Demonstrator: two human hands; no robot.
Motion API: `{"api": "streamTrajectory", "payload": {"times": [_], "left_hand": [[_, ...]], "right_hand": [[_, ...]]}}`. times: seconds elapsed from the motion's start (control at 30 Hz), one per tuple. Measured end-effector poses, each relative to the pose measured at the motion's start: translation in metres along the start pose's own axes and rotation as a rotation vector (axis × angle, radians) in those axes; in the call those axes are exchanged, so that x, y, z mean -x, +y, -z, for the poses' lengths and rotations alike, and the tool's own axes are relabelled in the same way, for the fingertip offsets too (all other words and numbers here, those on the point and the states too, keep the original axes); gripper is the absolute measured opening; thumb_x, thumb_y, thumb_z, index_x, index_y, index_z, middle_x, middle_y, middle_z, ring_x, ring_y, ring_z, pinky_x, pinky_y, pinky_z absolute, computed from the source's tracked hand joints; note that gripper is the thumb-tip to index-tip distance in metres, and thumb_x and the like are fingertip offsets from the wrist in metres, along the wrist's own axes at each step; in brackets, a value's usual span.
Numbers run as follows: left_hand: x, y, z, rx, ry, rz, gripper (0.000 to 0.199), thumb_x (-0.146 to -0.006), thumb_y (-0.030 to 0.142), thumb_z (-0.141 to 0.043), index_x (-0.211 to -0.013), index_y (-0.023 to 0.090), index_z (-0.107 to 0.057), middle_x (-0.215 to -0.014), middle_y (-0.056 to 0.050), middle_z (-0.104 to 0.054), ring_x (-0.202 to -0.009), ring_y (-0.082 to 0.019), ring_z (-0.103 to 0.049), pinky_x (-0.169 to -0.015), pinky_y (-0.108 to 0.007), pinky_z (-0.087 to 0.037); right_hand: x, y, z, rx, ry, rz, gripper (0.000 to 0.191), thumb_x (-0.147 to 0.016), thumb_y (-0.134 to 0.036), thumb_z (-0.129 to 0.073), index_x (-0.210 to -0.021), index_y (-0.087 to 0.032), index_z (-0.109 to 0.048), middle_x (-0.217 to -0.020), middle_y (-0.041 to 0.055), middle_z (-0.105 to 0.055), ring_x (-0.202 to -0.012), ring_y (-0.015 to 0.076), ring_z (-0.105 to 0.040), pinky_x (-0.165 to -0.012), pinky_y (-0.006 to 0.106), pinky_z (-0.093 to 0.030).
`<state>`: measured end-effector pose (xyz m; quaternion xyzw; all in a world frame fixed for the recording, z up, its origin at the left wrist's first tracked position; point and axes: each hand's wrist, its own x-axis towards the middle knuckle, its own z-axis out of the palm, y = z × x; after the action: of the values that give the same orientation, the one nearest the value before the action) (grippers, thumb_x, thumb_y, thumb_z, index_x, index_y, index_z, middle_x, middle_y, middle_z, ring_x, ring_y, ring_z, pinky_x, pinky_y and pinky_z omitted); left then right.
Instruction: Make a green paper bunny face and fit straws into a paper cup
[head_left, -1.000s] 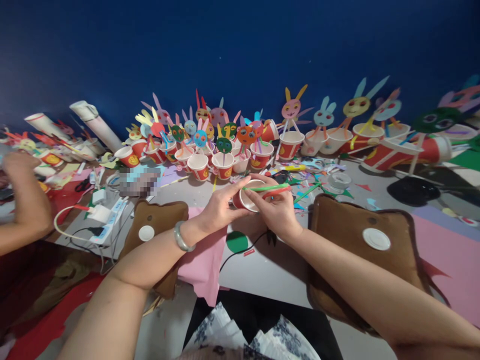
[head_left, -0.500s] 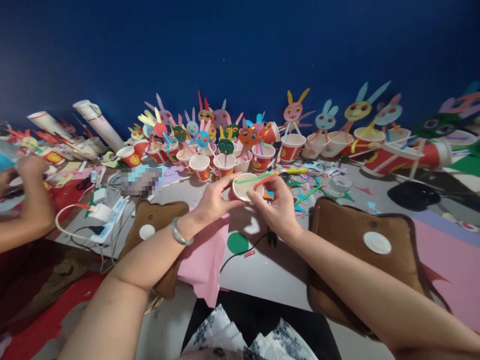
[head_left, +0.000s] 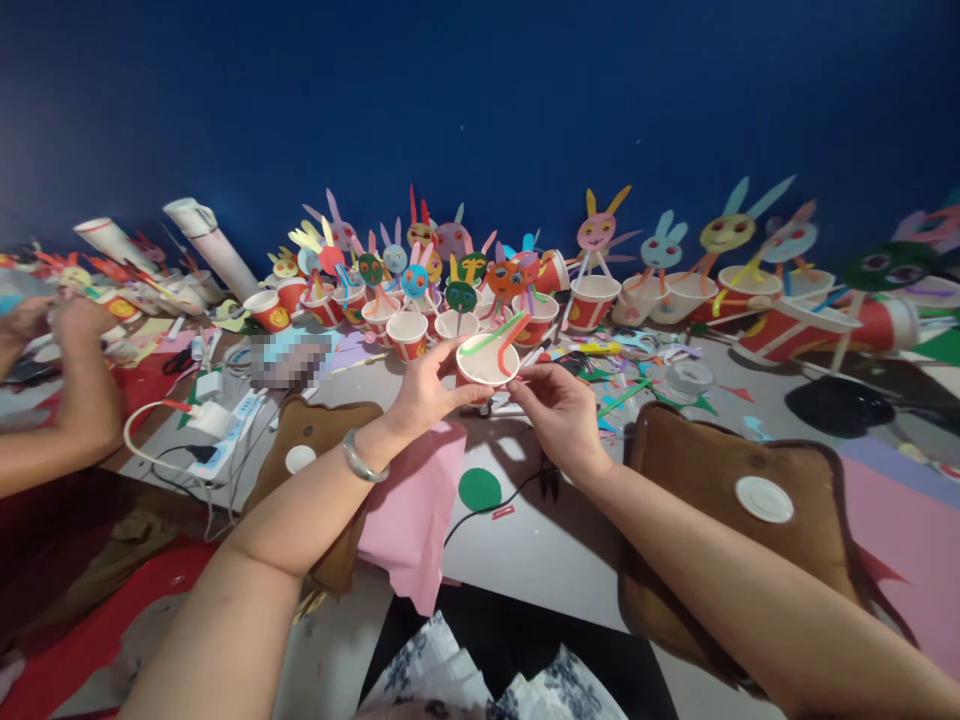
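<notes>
In the middle, my left hand (head_left: 431, 390) is wrapped around a paper cup (head_left: 486, 378), which is tilted so that its white inside faces me. A green strip (head_left: 481, 343) and an orange-red strip (head_left: 510, 352) lie in the cup, their upper ends meeting above the far right of the rim. My right hand (head_left: 559, 410) is beside the cup's right side, thumb and fingertips pinched together near the rim; what they hold, if anything, is too small to make out. Below the hands, a green paper disc (head_left: 480, 489) lies on the table.
Several paper cups bearing rabbit faces (head_left: 596, 232) line the blue wall. Paper scraps (head_left: 622, 375) and a tape roll (head_left: 688, 380) lie right of my hands. Brown cushions (head_left: 720, 560) flank my forearms. A power strip (head_left: 229, 440) and another person's arm (head_left: 82, 390) are left.
My right hand has let go of the coloured strips and moved down to the cup's right side. The strips now rest in the cup, which my left hand still holds, tilted more toward me.
</notes>
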<state>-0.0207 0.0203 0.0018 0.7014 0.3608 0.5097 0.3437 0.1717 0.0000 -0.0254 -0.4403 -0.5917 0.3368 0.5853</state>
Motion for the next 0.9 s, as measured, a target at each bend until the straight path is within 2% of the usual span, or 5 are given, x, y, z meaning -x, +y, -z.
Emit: {"api": "streamTrajectory", "payload": {"times": [0.1, 0.23, 0.4, 0.67, 0.9], "left_hand": [[-0.002, -0.002, 0.003, 0.060, -0.058, 0.025, 0.071, -0.068, 0.037, -0.087, -0.128, 0.012, -0.060, -0.126, -0.017, -0.068, -0.117, -0.028, -0.065, -0.103, -0.041, -0.052], [-0.008, -0.008, 0.010, 0.129, -0.162, 0.069, 0.053, -0.081, 0.031, -0.072, -0.130, 0.013, -0.060, -0.126, -0.015, -0.070, -0.112, -0.025, -0.068, -0.097, -0.039, -0.055], [-0.013, -0.013, 0.014, 0.072, -0.134, 0.084, 0.035, -0.092, 0.030, -0.056, -0.121, 0.015, -0.068, -0.122, -0.011, -0.073, -0.110, -0.022, -0.069, -0.097, -0.036, -0.055], [-0.009, -0.007, 0.014, -0.016, -0.063, 0.135, 0.024, -0.085, 0.034, -0.068, -0.097, 0.015, -0.073, -0.091, -0.007, -0.077, -0.080, -0.015, -0.070, -0.074, -0.027, -0.056], [-0.011, -0.004, 0.016, -0.005, -0.041, 0.223, 0.010, -0.072, 0.021, -0.069, -0.078, 0.013, -0.069, -0.086, -0.006, -0.074, -0.064, -0.011, -0.066, -0.054, -0.021, -0.053]], "right_hand": [[-0.002, 0.001, 0.001, -0.010, 0.002, 0.013, 0.022, -0.082, -0.041, -0.073, -0.087, -0.020, -0.067, -0.081, 0.0031, -0.070, -0.071, 0.0171, -0.066, -0.068, 0.034, -0.057], [-0.004, 0.004, 0.001, -0.030, 0.034, 0.048, 0.022, -0.082, -0.041, -0.072, -0.083, -0.021, -0.065, -0.101, 0.0071, -0.070, -0.085, 0.0195, -0.068, -0.074, 0.037, -0.059], [-0.004, 0.007, 0.001, -0.056, 0.035, 0.081, 0.020, -0.082, -0.038, -0.073, -0.080, -0.021, -0.063, -0.110, 0.0089, -0.069, -0.097, 0.0223, -0.068, -0.080, 0.039, -0.059], [-0.006, 0.001, 0.003, -0.068, 0.035, 0.109, 0.018, -0.082, -0.031, -0.071, -0.074, -0.021, -0.059, -0.119, 0.0109, -0.071, -0.102, 0.0249, -0.069, -0.083, 0.042, -0.058], [-0.005, -0.006, 0.002, -0.128, 0.031, 0.005, 0.019, -0.082, -0.030, -0.068, -0.071, -0.021, -0.055, -0.117, 0.0119, -0.072, -0.076, 0.0192, -0.070, -0.059, 0.034, -0.057]]}}
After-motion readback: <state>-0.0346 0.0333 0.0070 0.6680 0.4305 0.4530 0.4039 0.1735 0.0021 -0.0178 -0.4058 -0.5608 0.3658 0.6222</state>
